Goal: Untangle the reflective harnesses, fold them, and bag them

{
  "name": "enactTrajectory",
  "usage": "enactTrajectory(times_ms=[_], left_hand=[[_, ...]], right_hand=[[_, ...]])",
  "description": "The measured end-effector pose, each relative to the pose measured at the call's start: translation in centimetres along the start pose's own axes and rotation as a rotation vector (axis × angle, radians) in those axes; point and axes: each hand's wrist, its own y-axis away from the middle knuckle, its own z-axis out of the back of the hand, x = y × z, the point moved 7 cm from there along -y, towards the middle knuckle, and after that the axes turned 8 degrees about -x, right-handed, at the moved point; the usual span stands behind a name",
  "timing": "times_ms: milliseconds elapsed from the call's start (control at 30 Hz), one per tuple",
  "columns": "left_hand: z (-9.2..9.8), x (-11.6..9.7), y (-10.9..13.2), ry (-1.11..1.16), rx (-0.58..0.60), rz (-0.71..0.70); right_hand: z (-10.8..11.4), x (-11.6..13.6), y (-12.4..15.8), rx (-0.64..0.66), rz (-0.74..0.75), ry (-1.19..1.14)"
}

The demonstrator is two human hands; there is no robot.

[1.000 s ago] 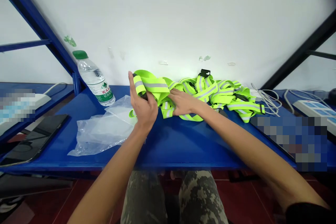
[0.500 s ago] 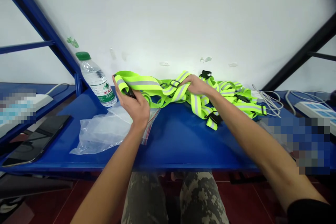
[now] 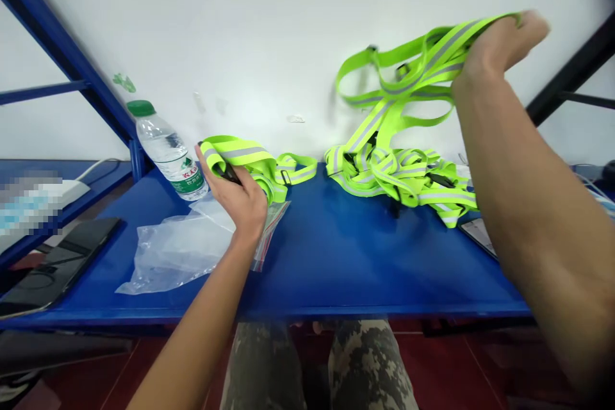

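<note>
Here, in the head view, left hand (image 3: 235,195) curled shut around a neon strap (image 3: 235,152) above the blue desk (image 3: 336,269), right hand (image 3: 500,51) raised high, half closed and blurred, holding a second strap (image 3: 384,115) over the tangled pile (image 3: 398,179), plastic bag (image 3: 177,250) beside the left wrist.

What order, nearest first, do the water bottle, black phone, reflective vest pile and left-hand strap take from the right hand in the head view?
1. Reflective vest pile, below the right hand.
2. Strap in the left hand, mid-table.
3. Water bottle, further left.
4. Black phone, far left.
</note>
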Motion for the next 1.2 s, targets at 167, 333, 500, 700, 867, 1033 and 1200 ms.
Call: enactTrajectory(times_ms=[167, 333, 500, 700, 867, 1033, 1200], left_hand=[[-2.4, -2.2, 2.9, -0.005, 0.286, -0.125], [-5.4, -5.6, 8.6, -0.103, 0.824, -0.418], [-6.1, -6.8, 13.3, -0.357, 1.145, -0.621], [-6.1, -7.0, 15.0, -0.452, 1.196, -0.776], [-6.1, -7.3, 15.4, -0.359, 1.300, -0.802], [-5.7, -7.9, 15.8, -0.270, 1.332, -0.803], [-5.5, -8.1, 15.9, -0.270, 1.356, -0.779]], right_hand=[[4.9, 0.4, 5.3, -0.421, -0.078, 0.165], [-2.8, -0.6, 13.1, 0.779, 0.148, 0.341], [-0.7, 3.7, 19.7, 0.549, 0.382, 0.215], [-4.7, 3.2, 24.6, 0.621, 0.405, 0.194], [-4.4, -0.2, 20.9, 0.397, 0.362, 0.251], [1.4, 4.2, 23.4, 0.162, 0.322, 0.180], [0.2, 5.3, 29.9, 0.408, 0.511, 0.166]])
